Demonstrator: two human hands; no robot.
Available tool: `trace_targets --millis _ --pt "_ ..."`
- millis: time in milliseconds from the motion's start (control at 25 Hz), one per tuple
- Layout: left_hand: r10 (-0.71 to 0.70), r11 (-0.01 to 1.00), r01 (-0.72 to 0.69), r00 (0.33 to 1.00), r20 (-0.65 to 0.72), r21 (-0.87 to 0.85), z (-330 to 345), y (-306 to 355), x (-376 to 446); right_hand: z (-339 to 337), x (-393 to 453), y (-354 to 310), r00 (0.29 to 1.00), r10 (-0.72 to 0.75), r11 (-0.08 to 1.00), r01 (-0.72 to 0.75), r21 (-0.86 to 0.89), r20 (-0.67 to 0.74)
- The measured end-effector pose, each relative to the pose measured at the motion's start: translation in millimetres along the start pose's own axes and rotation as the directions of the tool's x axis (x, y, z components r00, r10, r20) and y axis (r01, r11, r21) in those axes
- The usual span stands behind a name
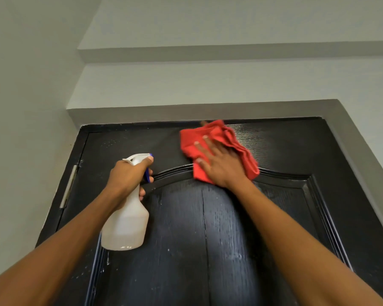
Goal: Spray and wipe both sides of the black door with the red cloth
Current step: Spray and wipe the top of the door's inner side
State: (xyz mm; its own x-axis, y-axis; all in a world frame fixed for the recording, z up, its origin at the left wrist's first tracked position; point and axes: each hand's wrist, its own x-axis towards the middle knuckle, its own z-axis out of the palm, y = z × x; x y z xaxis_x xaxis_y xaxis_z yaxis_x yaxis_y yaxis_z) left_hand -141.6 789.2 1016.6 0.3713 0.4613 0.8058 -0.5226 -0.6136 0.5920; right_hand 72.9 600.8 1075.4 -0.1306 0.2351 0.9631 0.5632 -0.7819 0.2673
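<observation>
Bottle (pixel 126 221) of white translucent plastic hangs upright in the left hand (pixel 128 175), fingers curled round its neck, one finger on the blue trigger; liquid level inside is hard to make out. Its nozzle points toward one o'clock, at the door (pixel 208 239). At about twelve o'clock, near the door's top edge, the right hand (pixel 219 164) presses the bunched cloth (pixel 217 149) flat against the wood with fingers spread straight. Droplets speckle the arched panel. A hinge (pixel 69 184) sits at nine o'clock.
</observation>
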Motion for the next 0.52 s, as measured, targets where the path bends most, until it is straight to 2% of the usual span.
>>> trace_targets --millis 40,120,160,200,240,320,400,440,480,520 --pt "-0.007 1.000 0.007 1.000 0.006 0.007 -3.3 -1.9 -0.9 -0.8 -9.0 15.3 0.979 0.198 0.980 -0.198 0.008 -0.051" --pt "-0.009 1.000 0.009 1.000 0.001 0.017 -15.6 -5.0 -1.9 -0.2 -22.8 23.1 0.829 0.549 0.836 -0.544 0.075 -0.108" --pt "-0.004 1.000 0.004 1.000 -0.006 0.028 -24.8 -5.9 -1.5 1.6 -23.5 13.9 0.761 0.640 0.768 -0.633 0.095 -0.102" --pt "0.005 0.999 -0.004 1.000 -0.014 0.043 -33.5 -6.1 -0.6 4.0 -21.7 -2.4 0.726 0.683 0.730 -0.675 0.105 -0.084" --pt "0.012 0.998 -0.011 1.000 -0.022 0.054 -43.4 -6.2 0.5 8.9 -17.8 -24.8 0.732 0.679 0.733 -0.671 0.110 -0.064" --pt "0.024 0.998 -0.021 0.999 -0.041 0.057 -63.2 -6.1 2.6 19.9 -4.4 -77.5 0.822 0.565 0.824 -0.557 0.105 -0.070" --pt "0.039 0.998 -0.034 0.995 -0.097 0.060 -82.7 -9.3 4.7 31.9 15.6 -130.9 0.930 0.362 0.929 -0.353 0.110 -0.072" --pt "0.053 0.997 -0.046 0.991 -0.123 0.062 -91.4 -11.7 6.6 34.9 28.0 -156.0 0.978 0.205 0.976 -0.202 0.082 -0.033" --pt "0.063 0.996 -0.054 0.988 -0.144 0.066 -101.0 -17.1 7.1 33.9 38.3 -182.0 0.997 0.014 0.999 -0.018 0.050 0.081" --pt "0.066 0.996 -0.055 0.986 -0.156 0.070 -107.9 -22.8 7.6 33.3 48.4 -199.5 0.964 -0.175 0.985 0.171 0.036 0.199"
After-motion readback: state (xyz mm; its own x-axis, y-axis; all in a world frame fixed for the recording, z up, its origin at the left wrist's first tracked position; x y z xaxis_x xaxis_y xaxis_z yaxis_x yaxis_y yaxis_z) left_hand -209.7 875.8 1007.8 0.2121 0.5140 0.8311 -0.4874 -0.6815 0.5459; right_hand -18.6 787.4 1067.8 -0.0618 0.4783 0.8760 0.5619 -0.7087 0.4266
